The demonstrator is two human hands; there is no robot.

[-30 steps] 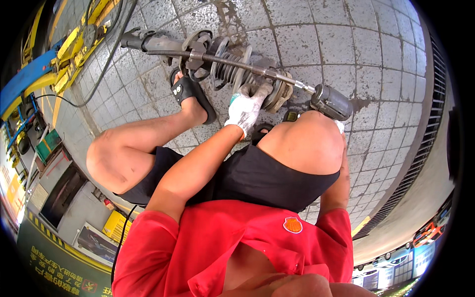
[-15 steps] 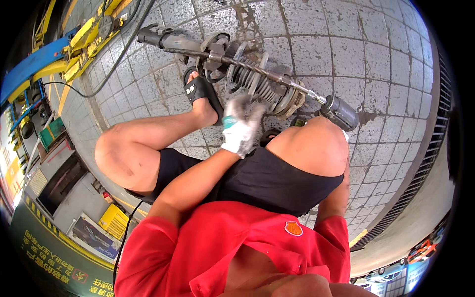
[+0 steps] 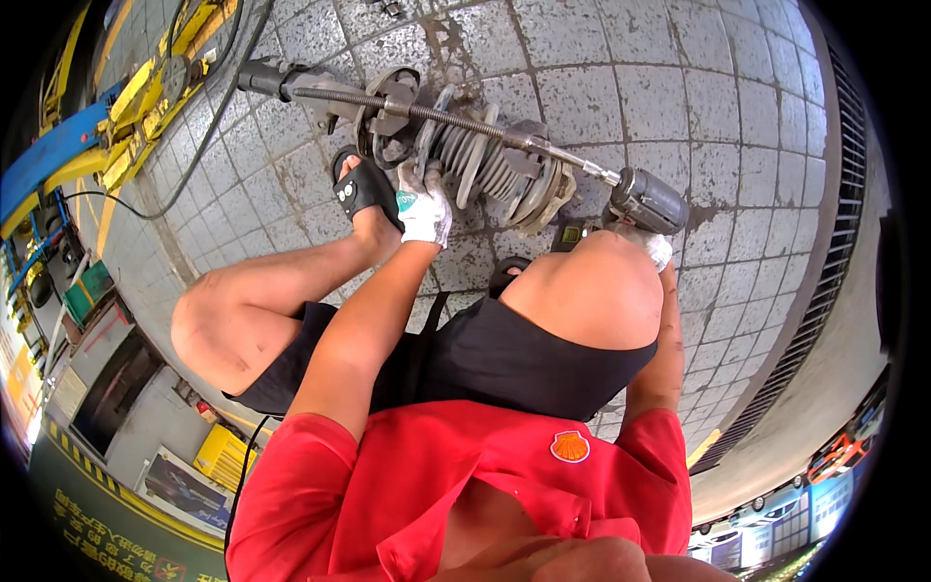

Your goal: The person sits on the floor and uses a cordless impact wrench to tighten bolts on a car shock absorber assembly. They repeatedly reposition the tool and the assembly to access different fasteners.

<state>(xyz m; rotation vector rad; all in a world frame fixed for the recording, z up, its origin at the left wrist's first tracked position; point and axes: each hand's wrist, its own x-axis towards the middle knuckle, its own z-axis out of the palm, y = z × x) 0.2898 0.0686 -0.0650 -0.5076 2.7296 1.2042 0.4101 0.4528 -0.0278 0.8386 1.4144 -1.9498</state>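
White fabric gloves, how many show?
2: one white fabric glove on the left hand, at the grey coil spring; another on the right hand, by the black power tool, partly hidden behind the bare knee.

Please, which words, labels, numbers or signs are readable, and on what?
Dark green surface: yellow characters, partly readable; I copy no wording.
Small red sign there: blurred.
Poster: pale lettering, blurred.
White left glove: green marking, too small to read.
Red shirt: orange emblem, no words seen.

Grey coil spring (image 3: 473, 160) near twelve o'clock, left hand (image 3: 424, 206) gloved white with a green patch, dark-grey power tool (image 3: 652, 199) over at two, red shirt (image 3: 417, 485) at six, blue-and-yellow lift arm (image 3: 58, 145) at ten, grey-gridded floor tiles (image 3: 713, 165)
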